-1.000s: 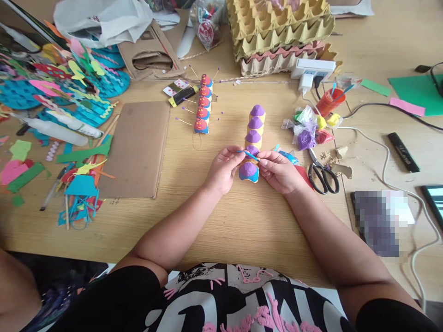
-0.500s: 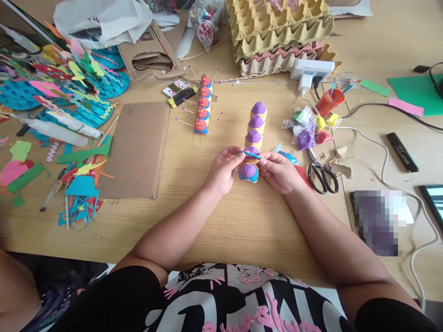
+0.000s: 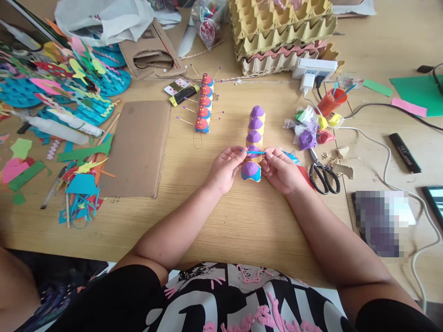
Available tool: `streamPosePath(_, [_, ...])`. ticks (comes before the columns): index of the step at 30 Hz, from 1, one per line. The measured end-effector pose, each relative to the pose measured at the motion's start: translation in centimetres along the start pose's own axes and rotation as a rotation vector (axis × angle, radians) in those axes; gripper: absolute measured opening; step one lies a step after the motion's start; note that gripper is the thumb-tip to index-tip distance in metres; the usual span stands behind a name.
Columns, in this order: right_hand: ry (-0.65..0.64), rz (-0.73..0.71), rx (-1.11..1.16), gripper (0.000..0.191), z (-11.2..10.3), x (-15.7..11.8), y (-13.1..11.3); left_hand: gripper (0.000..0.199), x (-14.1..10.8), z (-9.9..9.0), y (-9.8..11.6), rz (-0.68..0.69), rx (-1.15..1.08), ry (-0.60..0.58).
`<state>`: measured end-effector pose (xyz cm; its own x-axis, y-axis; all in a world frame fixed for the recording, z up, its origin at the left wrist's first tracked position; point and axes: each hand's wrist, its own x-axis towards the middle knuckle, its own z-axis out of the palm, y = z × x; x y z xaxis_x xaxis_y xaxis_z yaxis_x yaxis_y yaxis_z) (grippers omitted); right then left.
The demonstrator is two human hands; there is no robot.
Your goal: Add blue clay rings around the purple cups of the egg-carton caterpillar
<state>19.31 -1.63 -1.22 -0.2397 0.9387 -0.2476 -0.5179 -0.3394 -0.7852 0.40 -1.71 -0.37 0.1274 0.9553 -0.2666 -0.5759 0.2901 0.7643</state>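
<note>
My left hand (image 3: pixel 224 168) and my right hand (image 3: pixel 282 169) pinch the two ends of a thin blue strip (image 3: pixel 255 152), which looks like modelling clay. It is held level above a caterpillar-like row of egg-carton cups (image 3: pixel 256 137) lying lengthwise on the table. Purple clay caps the tops of the cups, and yellowish sides show below. The cup nearest me also has blue around its lower front. The fingertips and the strip partly hide the cups beneath. Beside my right hand lies a blue clay packet (image 3: pixel 290 157), partly covered by the fingers.
A finished-looking red and blue caterpillar (image 3: pixel 204 103) with pin-like legs stands further back. Scissors (image 3: pixel 323 173), clay bags (image 3: pixel 307 133) and an orange cup (image 3: pixel 331 102) are at right. Cardboard (image 3: pixel 136 150) and paper scraps (image 3: pixel 83 184) lie left; egg trays (image 3: pixel 284 41) are stacked behind.
The blue strip has turned from slanting to nearly level and looks straighter and longer between my fingers. My right hand has shifted slightly right.
</note>
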Motion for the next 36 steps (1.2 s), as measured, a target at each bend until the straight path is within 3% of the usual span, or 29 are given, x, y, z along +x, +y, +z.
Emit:
streamPosePath(7, [-0.011, 0.010, -0.032, 0.040, -0.28, 0.20, -0.04, 0.048, -0.17, 0.01, -0.32, 0.017, 0.012, -0.003])
streamPosePath(20, [-0.056, -0.019, -0.072, 0.050, -0.50, 0.23, -0.07, 0.036, -0.12, 0.21, -0.27, -0.006, 0.016, 0.027])
streamPosePath(36, [-0.065, -0.052, -0.110, 0.047, -0.43, 0.17, -0.47, 0.030, -0.15, 0.40, -0.29, -0.020, 0.012, 0.034])
